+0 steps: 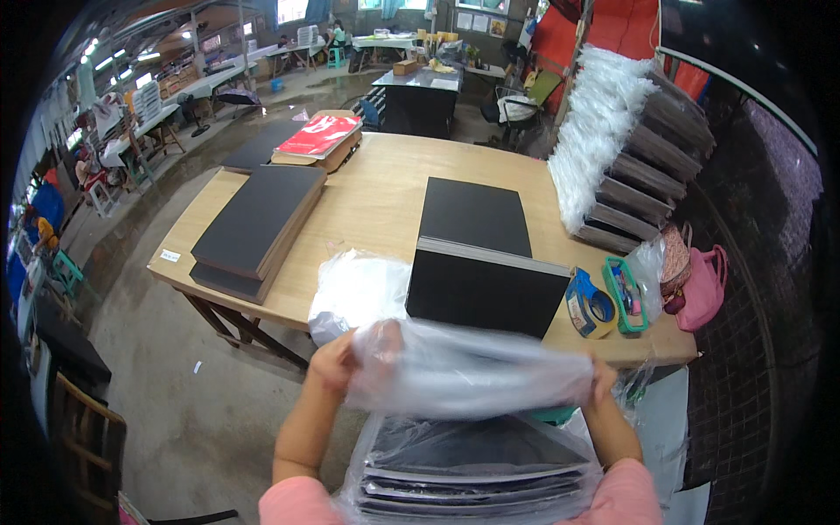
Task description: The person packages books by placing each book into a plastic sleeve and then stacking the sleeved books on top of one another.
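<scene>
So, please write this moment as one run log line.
left hand: holds bag | right hand: holds bag | below: bagged boards

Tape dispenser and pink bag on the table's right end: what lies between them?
In the head view, a green basket and a clear plastic bag lie between them.

My left hand (pixel 335 360) is raised in front of me, fingers curled in and thumb pinched closed, knuckles turned up and to the far side. My right hand (pixel 603 378) sits at about the same height, well apart from the left, mostly hidden so only its closed edge shows. Both bare forearms come up from the near edge, the left leaning slightly right, the right leaning left, elbows bent, with short pink sleeves at my shoulders.
</scene>
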Demonstrator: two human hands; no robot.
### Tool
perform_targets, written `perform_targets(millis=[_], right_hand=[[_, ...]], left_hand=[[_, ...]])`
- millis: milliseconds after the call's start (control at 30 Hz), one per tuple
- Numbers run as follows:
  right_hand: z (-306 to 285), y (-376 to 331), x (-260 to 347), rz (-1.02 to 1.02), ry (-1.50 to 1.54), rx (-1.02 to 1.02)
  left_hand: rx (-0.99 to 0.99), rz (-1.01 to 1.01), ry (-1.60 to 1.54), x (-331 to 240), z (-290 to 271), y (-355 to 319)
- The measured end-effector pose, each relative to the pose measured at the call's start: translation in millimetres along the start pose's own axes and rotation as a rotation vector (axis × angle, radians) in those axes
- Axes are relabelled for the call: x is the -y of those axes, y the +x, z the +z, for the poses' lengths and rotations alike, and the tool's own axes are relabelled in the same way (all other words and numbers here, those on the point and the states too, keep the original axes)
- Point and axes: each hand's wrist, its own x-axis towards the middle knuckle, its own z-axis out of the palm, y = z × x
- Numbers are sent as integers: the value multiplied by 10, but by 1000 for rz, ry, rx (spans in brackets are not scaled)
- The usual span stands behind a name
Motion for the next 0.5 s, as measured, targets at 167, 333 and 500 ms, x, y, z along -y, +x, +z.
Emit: perform_targets(millis=[167, 333, 500], right_hand=[[-312, -27, 88, -233, -1258, -884], [-10, 436, 234, -537, -1746, -944], [380, 107, 327, -114, -1294, -918]], left_hand=[[-192, 52, 1389, 215, 201, 731], [-201, 417, 1714, -77, 453, 678], [42, -411, 606, -434, 284, 414]])
